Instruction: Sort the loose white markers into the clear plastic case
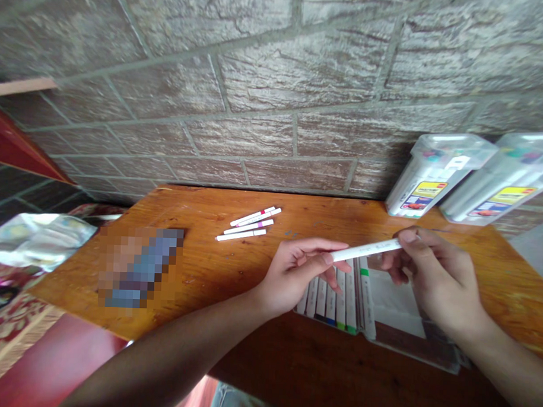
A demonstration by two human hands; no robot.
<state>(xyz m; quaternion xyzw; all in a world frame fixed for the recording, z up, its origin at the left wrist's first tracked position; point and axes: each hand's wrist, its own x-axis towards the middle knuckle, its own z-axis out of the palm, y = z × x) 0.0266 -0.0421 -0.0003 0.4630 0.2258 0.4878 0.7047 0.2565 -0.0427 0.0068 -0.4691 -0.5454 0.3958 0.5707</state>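
Note:
A white marker (365,250) is held level between my two hands, above an open clear case (420,354). My left hand (291,275) pinches its left end between thumb and fingers. At the other end, the thumb and fingertips of my right hand (442,275) grip it. Several white markers (334,303) with coloured bands lie side by side in the case, partly hidden by my left fingers. One green-banded marker (366,302) lies along the middle of the case. Further left on the table are several loose white markers (253,222), some with red, pink or purple bands.
Two clear marker boxes (421,185) stand at the back right by the stone-patterned wall (267,78). A blurred-out rectangular object (148,270) lies on the wooden table (198,260) at left. A crumpled plastic bag (34,240) is beyond the left edge.

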